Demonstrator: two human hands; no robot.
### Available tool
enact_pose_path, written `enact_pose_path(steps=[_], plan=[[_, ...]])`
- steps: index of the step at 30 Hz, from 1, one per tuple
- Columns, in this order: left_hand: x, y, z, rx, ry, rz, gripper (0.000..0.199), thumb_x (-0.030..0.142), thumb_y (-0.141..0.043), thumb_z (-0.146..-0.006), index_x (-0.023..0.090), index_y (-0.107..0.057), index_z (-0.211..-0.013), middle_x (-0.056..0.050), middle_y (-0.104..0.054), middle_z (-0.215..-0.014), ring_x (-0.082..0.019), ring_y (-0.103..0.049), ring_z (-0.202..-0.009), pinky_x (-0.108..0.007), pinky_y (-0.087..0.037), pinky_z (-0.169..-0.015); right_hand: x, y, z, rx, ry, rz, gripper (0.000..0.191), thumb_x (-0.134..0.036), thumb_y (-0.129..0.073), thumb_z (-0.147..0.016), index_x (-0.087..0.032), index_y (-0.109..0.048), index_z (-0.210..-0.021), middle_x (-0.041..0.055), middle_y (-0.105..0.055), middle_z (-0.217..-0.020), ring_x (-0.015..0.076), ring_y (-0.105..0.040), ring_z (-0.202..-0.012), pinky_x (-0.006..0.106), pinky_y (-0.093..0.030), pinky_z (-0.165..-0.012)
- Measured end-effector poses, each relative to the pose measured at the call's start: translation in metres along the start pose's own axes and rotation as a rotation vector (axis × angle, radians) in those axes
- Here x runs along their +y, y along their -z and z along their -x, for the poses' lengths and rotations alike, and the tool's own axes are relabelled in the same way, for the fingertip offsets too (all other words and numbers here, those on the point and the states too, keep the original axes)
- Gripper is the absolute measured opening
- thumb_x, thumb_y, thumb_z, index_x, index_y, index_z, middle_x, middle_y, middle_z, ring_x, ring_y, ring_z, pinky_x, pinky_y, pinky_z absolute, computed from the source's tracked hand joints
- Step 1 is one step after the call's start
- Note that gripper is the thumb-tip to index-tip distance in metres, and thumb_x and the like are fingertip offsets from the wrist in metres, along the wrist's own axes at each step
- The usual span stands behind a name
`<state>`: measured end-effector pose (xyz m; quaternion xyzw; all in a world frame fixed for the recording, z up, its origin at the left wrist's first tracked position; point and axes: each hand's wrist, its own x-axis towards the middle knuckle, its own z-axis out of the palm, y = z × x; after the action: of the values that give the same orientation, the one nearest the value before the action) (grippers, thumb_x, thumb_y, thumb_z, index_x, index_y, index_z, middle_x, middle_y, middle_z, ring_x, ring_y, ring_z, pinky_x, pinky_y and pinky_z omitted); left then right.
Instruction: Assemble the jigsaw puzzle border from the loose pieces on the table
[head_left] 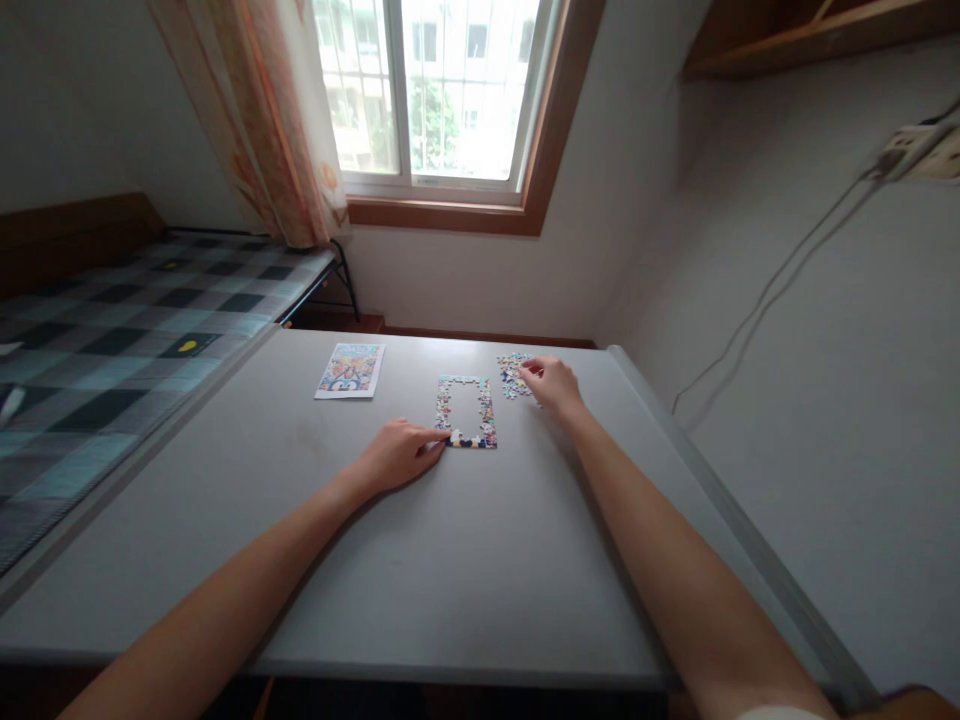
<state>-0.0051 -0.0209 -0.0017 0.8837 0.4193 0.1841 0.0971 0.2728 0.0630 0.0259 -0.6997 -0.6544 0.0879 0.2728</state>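
Observation:
A rectangular border of joined jigsaw puzzle pieces (490,412) lies flat on the grey table, with bare tabletop inside it. My left hand (399,452) rests at its lower left corner, index finger stretched out and touching the edge, nothing held. To the right of the border is a pile of loose puzzle pieces (513,388). Over that pile my right hand (553,384) is bent down with thumb and fingers pinched together; whatever sits between the fingertips is too small to make out. A printed picture sheet (350,371) lies left of the border.
The grey table (420,580) has a raised strip along its right side, beside the wall. A bed with a checked cover (225,300) stands at the left. Behind are a curtain (262,130) and a window. A cable (765,290) hangs down the right wall.

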Motion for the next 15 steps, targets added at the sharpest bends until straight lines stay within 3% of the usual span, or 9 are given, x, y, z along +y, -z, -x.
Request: enact_pose_path(steps=[9, 15], plan=[[0.001, -0.001, 0.000, 0.005, 0.014, 0.027, 0.030, 0.034, -0.046, -0.092, 0.027, -0.070, -0.107, -0.001, -0.070, -0.069, -0.012, -0.057, -0.058, -0.025, -0.038, -0.070, 0.003, -0.014, -0.057, 0.039, -0.231, 0.207, 0.023, -0.033, -0.061, -0.077, -0.023, -0.072, -0.094, 0.0100, -0.062, -0.113, 0.0299, -0.045, -0.111, 0.042, -0.036, -0.091], [0.002, -0.003, 0.000, 0.030, 0.055, 0.062, 0.028, 0.034, -0.049, -0.090, 0.028, -0.071, -0.105, 0.000, -0.069, -0.066, -0.011, -0.057, -0.057, -0.025, -0.038, -0.070, 0.005, -0.030, -0.068, 0.055, -0.223, 0.230, 0.025, -0.037, -0.063, -0.075, -0.020, -0.073, -0.091, 0.0134, -0.058, -0.111, 0.0314, -0.042, -0.112, 0.044, -0.034, -0.091]])
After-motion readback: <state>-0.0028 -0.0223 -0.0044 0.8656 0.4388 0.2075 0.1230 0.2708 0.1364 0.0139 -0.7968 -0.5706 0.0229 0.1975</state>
